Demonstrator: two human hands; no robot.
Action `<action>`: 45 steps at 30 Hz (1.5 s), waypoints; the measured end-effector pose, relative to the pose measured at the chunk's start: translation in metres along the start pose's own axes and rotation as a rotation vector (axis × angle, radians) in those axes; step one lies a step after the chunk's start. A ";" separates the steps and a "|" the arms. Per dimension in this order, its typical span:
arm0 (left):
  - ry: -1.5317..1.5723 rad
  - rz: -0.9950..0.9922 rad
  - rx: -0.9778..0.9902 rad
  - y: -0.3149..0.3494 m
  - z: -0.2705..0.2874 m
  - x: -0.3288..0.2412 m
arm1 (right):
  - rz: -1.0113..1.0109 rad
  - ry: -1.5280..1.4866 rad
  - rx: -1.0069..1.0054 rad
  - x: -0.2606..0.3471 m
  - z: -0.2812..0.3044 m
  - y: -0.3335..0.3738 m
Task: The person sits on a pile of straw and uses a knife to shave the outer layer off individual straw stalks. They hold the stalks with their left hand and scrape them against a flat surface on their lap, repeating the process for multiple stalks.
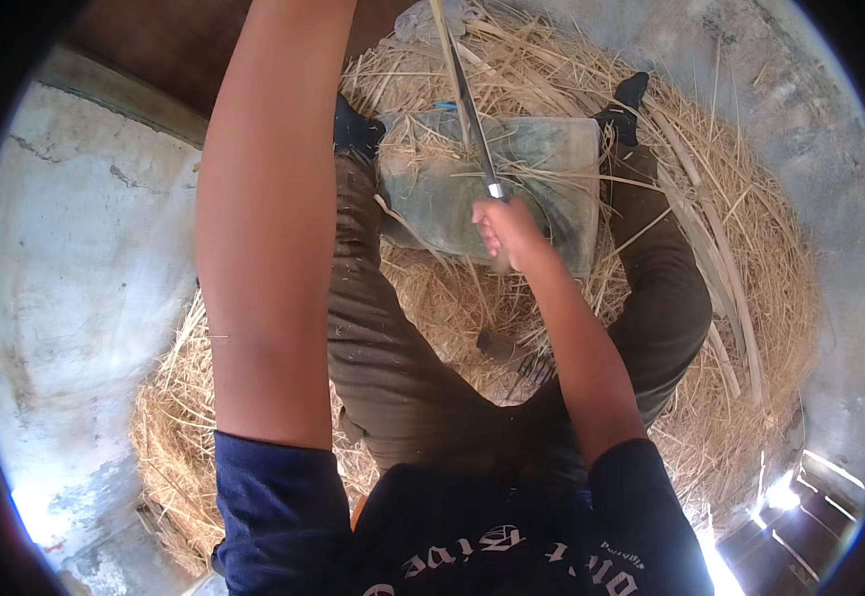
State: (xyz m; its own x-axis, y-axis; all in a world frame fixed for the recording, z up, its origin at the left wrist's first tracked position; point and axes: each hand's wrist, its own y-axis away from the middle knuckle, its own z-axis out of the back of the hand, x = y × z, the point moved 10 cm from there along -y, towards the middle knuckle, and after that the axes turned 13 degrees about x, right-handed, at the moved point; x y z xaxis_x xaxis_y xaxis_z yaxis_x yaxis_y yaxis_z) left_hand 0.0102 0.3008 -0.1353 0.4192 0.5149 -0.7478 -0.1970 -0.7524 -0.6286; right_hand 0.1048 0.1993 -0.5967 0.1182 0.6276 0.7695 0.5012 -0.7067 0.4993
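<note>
My right hand (511, 231) is closed round the handle of a long, narrow-bladed knife (480, 139), with a bright metal collar above the fist. The blade points away from me over a flat grey-green slab (566, 204) between my legs. Along the blade runs a thin pale strip (442, 32), seemingly split bamboo, which goes out past the upper edge. My left arm (268, 228) stretches far forward, and its hand lies beyond the picture's top, so its grip is hidden.
Heaps of straw-like shavings (432, 288) surround my outstretched legs (666, 288). Longer flat strips (715, 258) lie at the right. A small dark block (497, 346) rests between my thighs. Worn plaster walls (94, 268) stand on both sides.
</note>
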 end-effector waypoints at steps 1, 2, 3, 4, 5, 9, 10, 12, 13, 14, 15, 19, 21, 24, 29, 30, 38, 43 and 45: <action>0.009 0.009 0.024 0.005 -0.004 0.006 | -0.032 -0.180 0.123 -0.008 -0.014 0.003; 0.017 0.017 0.049 0.007 -0.009 0.008 | -0.064 -0.358 0.249 -0.020 -0.031 0.012; 0.007 -0.005 0.086 0.004 -0.015 0.003 | -0.101 -0.530 0.381 -0.023 -0.051 0.022; -0.003 -0.027 0.122 0.001 -0.020 -0.002 | -0.085 -0.480 0.293 -0.021 -0.048 0.023; 0.006 -0.020 0.102 0.001 -0.019 -0.003 | -0.026 -0.373 0.200 -0.009 -0.040 0.022; 0.003 -0.013 0.047 0.012 -0.012 -0.005 | 0.221 0.029 -0.064 0.065 -0.043 0.057; 0.002 -0.013 0.036 0.014 -0.010 -0.007 | 0.288 0.085 -0.090 0.082 -0.047 0.058; 0.003 -0.015 0.013 0.018 -0.005 -0.011 | 0.365 0.202 -0.173 0.094 -0.045 0.054; 0.002 -0.014 0.009 0.020 -0.006 -0.012 | 0.379 0.260 -0.238 0.087 -0.038 0.047; 0.008 -0.011 0.004 0.023 -0.007 -0.011 | 0.392 0.320 -0.302 0.076 -0.028 0.039; 0.012 -0.005 0.006 0.027 -0.012 -0.008 | 0.201 0.268 -0.280 0.026 -0.003 0.012; 0.037 -0.008 0.020 0.029 -0.008 -0.019 | -0.295 0.255 -0.343 -0.108 0.064 0.001; 0.047 -0.012 0.042 0.030 -0.007 -0.027 | -0.310 0.190 -0.335 -0.115 0.060 0.000; 0.072 -0.001 0.048 0.045 -0.003 -0.025 | -0.314 0.163 -0.326 -0.118 0.060 0.002; 0.062 -0.024 -0.028 0.064 -0.001 -0.048 | -0.279 -0.168 -0.049 -0.125 0.035 -0.004; 0.088 -0.005 0.007 0.068 -0.002 -0.052 | -0.283 -0.291 0.042 -0.127 0.023 -0.008; 0.100 -0.266 0.186 0.141 0.001 -0.124 | 0.176 0.668 -0.302 -0.015 -0.017 0.046; 0.163 -0.287 0.301 0.212 -0.038 -0.240 | -0.078 0.708 -0.428 -0.064 0.034 0.017; 0.219 -0.257 0.306 0.221 -0.054 -0.245 | -0.149 0.712 -0.382 -0.085 0.041 0.029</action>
State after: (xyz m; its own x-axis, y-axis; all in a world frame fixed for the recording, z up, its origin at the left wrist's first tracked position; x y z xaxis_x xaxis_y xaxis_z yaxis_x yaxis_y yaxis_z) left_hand -0.0886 -0.0135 -0.0795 0.6600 0.5454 -0.5166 -0.3006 -0.4384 -0.8470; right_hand 0.1447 0.1387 -0.6641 -0.5633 0.4572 0.6883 0.1270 -0.7752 0.6188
